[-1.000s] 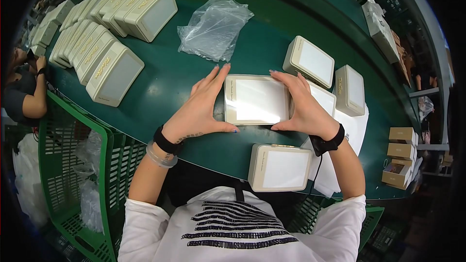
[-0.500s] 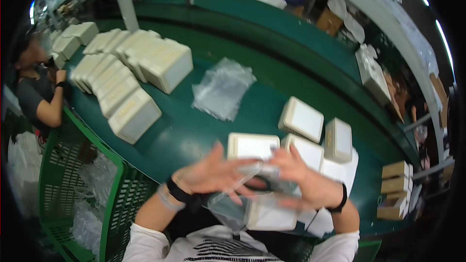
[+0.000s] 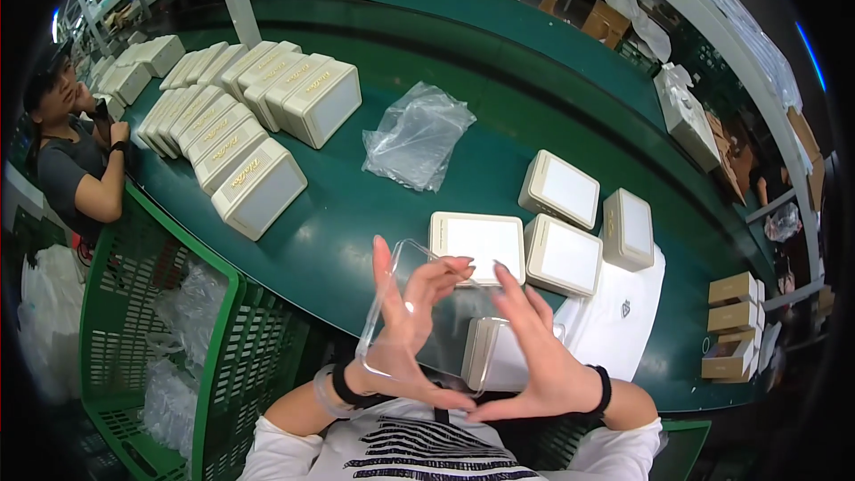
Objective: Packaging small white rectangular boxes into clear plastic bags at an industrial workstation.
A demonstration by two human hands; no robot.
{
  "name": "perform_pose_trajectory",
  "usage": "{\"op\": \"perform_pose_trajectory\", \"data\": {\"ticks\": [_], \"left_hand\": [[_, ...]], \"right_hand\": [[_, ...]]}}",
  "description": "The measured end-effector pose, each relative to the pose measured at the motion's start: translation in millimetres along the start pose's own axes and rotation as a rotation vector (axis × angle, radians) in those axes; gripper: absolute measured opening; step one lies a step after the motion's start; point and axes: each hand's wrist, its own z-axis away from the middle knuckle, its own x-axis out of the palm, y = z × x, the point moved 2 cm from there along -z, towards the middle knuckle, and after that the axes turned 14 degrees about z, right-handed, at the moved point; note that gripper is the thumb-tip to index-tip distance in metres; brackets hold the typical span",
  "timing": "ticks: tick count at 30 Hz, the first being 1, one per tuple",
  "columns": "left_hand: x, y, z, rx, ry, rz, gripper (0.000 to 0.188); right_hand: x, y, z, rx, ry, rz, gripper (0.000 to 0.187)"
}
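Both my hands hold up a clear plastic bag (image 3: 445,321) in front of my chest. My left hand (image 3: 405,325) grips its left edge, fingers spread along it. My right hand (image 3: 534,356) holds the right and lower edge. Through the bag shows a cream box (image 3: 485,352) lying near the table's front edge. Just beyond my fingertips another cream box with a white top (image 3: 478,248) lies flat on the green table (image 3: 347,223).
Three more cream boxes (image 3: 561,254) lie to the right, beside a white sheet (image 3: 619,325). A crumpled clear bag (image 3: 414,135) lies mid-table. Rows of cream boxes (image 3: 249,111) stand at the far left. A green wire basket (image 3: 178,338) is at my left; a person (image 3: 76,169) stands beyond it.
My hands left the white-topped box on the table, drew back toward my chest and now hold a clear plastic bag. The camera view tilted up.
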Motion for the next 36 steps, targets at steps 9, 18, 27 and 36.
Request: {"op": "perform_pose_trajectory", "data": {"ticks": [9, 18, 27, 36], "left_hand": [[-20.7, -19.2, 2.1, 0.094, 0.098, -0.378, 0.136], [-89.6, -3.9, -11.5, -0.494, 0.027, -1.018, 0.112], [-92.9, -17.3, -42.8, -0.492, -0.307, -1.171, 0.115], [-75.5, -15.3, -52.9, -0.46, -0.363, -1.433, 0.112]], "right_hand": [[-1.5, 49.0, -27.1, -0.035, -0.062, 0.024, 0.11], [15.2, 115.4, -48.9, 0.014, -0.206, 0.298, 0.111], [14.0, 117.9, -53.6, 0.072, -0.272, 0.341, 0.116], [8.0, 129.7, -46.9, 0.105, -0.353, 0.256, 0.117]]}}
